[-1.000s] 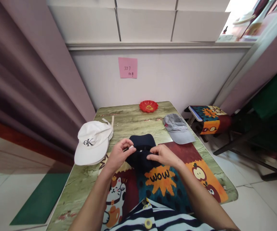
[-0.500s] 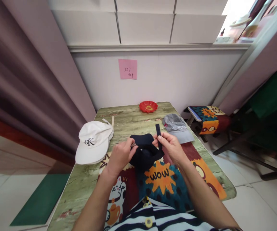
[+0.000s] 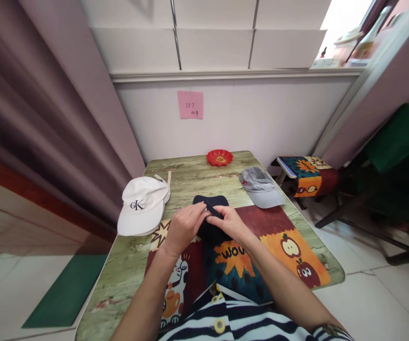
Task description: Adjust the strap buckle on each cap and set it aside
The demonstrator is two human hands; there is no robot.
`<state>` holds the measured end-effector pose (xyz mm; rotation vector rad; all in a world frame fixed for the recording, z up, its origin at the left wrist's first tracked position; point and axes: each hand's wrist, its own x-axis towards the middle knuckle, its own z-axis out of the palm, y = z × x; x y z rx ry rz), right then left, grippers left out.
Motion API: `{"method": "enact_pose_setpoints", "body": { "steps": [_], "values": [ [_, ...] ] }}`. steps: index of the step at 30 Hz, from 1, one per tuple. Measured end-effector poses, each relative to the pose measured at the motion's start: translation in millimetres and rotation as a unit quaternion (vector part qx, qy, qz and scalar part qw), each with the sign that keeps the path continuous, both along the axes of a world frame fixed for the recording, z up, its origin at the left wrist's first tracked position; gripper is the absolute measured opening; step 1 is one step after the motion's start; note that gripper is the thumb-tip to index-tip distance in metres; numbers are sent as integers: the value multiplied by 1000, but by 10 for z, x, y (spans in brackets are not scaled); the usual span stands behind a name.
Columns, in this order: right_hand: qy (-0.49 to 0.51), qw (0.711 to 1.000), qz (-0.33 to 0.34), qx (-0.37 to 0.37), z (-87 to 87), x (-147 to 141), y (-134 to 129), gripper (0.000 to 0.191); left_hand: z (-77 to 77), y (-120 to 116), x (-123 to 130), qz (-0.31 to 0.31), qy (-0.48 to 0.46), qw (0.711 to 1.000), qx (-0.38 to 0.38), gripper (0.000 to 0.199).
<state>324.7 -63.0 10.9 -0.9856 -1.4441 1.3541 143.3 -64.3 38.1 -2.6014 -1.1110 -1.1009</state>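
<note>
A dark navy cap [image 3: 210,201] lies at the middle of the table, brim toward the wall. My left hand [image 3: 186,226] is closed on the left side of its back, where a small metal buckle shows at the fingertips. With thumb and fingers, my right hand [image 3: 231,223] pinches the cap's dark strap [image 3: 212,209], whose end reaches the left fingertips. Whether the strap passes through the buckle cannot be seen. To the left rests a white cap [image 3: 146,192] with black letters, its own strap sticking up. A grey cap [image 3: 260,185] sits on the right.
Beneath the hands, a colourful mat [image 3: 275,222] covers part of the wood-patterned table [image 3: 186,173]. A red scalloped dish [image 3: 219,157] stands near the back edge. Beyond the table's right side is a stool [image 3: 309,177] with a patterned cover.
My right hand has moved left with the strap, which now slants across to my left fingertips instead of standing upright. The hands have come together over the navy cap.
</note>
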Motion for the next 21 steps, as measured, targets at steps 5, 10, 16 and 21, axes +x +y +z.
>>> {"method": "enact_pose_setpoints", "body": {
  "steps": [5, 10, 16, 21],
  "values": [
    [32, 995, -92, -7, -100, -88, -71, 26, -26, -131, -23, 142, -251, 947, -145, 21],
    [36, 988, -152, 20, -70, -154, -175, 24, -78, -276, 48, 69, -491, 768, -406, 27],
    [9, 987, -150, 65, -62, -234, -350, 24, -144, -394, 279, 54, -581, 691, -426, 37],
    [-23, 986, -140, 86, -85, -237, -474, 23, -236, -433, 319, 45, -608, 678, -411, 29]
  ]
}}
